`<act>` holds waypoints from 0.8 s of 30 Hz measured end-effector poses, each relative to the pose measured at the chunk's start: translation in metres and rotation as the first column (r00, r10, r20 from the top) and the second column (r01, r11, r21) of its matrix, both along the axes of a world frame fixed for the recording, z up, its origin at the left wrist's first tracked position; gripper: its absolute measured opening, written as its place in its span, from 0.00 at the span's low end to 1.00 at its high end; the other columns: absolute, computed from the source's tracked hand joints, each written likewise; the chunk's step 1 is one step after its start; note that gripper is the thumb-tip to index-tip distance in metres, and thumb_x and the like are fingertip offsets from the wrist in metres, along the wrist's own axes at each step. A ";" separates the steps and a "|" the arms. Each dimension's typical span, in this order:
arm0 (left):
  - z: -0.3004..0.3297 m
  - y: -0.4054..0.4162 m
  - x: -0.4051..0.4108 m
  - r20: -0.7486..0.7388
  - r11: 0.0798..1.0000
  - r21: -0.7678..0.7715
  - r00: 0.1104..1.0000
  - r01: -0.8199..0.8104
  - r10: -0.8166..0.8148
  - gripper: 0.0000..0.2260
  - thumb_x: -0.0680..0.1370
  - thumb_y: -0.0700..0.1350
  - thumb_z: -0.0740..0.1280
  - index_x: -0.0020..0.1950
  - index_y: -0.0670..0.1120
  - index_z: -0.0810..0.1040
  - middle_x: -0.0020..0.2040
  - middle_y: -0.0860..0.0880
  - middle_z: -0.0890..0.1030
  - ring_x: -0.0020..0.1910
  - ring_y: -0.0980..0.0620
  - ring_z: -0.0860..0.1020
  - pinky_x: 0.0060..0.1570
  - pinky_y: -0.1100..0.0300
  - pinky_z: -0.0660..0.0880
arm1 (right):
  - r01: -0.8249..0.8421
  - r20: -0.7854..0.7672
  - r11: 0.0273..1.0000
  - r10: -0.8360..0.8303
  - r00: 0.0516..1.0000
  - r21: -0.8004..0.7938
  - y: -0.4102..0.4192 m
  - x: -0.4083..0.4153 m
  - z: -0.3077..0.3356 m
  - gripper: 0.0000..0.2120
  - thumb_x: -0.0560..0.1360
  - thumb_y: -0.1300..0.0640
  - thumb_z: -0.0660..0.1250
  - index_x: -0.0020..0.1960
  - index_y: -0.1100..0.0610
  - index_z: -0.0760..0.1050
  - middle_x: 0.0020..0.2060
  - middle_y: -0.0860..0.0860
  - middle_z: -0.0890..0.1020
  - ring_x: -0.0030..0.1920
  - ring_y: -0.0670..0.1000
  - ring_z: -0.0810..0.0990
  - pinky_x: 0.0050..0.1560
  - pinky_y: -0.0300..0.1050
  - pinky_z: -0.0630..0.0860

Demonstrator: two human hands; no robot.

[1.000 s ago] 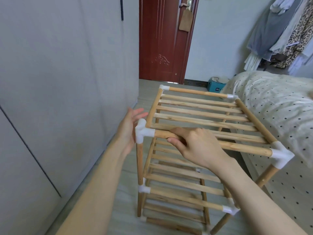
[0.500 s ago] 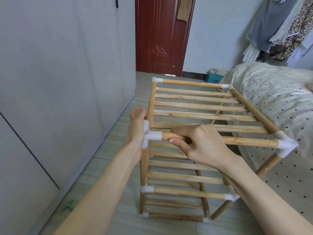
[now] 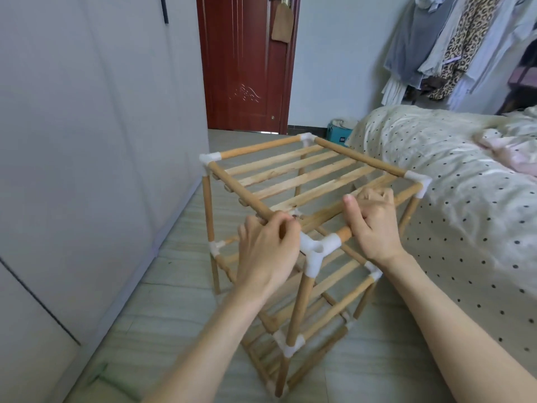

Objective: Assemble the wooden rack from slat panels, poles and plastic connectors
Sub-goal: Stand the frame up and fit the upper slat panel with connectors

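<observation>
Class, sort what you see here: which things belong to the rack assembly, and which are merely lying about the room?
Belongs to the job:
wooden rack
white corner connector
left hand
right hand

Just lying about:
bed
hanging clothes
red door
teal box

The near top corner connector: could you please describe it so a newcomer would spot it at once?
Find the wooden rack standing on the floor between the grey wardrobe and the dotted bed. On its top frame, take the white connector at the corner nearest the camera. It alone sits between the left hand and right hand.
</observation>
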State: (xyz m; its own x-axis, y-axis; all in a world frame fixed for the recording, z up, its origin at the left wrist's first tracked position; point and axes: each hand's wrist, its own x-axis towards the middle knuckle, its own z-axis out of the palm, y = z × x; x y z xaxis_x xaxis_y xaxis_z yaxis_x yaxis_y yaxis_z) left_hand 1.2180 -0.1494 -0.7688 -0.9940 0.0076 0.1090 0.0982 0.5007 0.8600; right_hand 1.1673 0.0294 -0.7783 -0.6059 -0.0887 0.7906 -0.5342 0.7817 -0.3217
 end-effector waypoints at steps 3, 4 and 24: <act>-0.004 0.008 -0.005 -0.285 0.888 -0.449 0.958 -0.095 -0.042 0.26 0.76 0.62 0.40 0.51 0.57 0.76 0.48 0.51 0.63 0.52 0.50 0.62 0.54 0.55 0.60 | 0.190 0.128 0.977 -0.178 0.976 -0.094 0.016 -0.003 -0.005 0.26 0.78 0.44 0.45 0.29 0.54 0.70 0.35 0.47 0.73 0.46 0.51 0.68 0.56 0.48 0.58; -0.005 0.012 -0.006 -0.319 0.852 -0.516 0.943 -0.086 -0.098 0.30 0.75 0.62 0.36 0.52 0.57 0.76 0.49 0.51 0.63 0.52 0.51 0.61 0.55 0.54 0.59 | 0.258 0.156 0.960 -0.240 0.958 -0.107 0.020 -0.004 -0.007 0.28 0.77 0.43 0.45 0.31 0.56 0.74 0.40 0.49 0.75 0.51 0.52 0.68 0.59 0.51 0.58; -0.021 0.083 -0.010 -0.650 0.758 -0.623 0.665 -0.191 -0.367 0.22 0.76 0.56 0.52 0.50 0.45 0.80 0.39 0.49 0.77 0.38 0.48 0.76 0.39 0.55 0.73 | 0.366 0.562 0.787 -0.030 0.827 -0.496 0.053 -0.008 0.019 0.09 0.75 0.52 0.65 0.41 0.53 0.82 0.32 0.50 0.77 0.36 0.49 0.74 0.43 0.45 0.72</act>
State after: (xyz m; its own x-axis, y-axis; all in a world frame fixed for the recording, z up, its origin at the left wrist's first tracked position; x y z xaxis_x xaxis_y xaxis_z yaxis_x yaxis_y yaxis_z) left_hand 1.2077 -0.0662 -0.7897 -0.5840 0.4292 0.6890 0.5905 0.8070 -0.0022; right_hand 1.1588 0.0824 -0.7595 -0.8713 0.4353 0.2269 -0.0182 0.4333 -0.9011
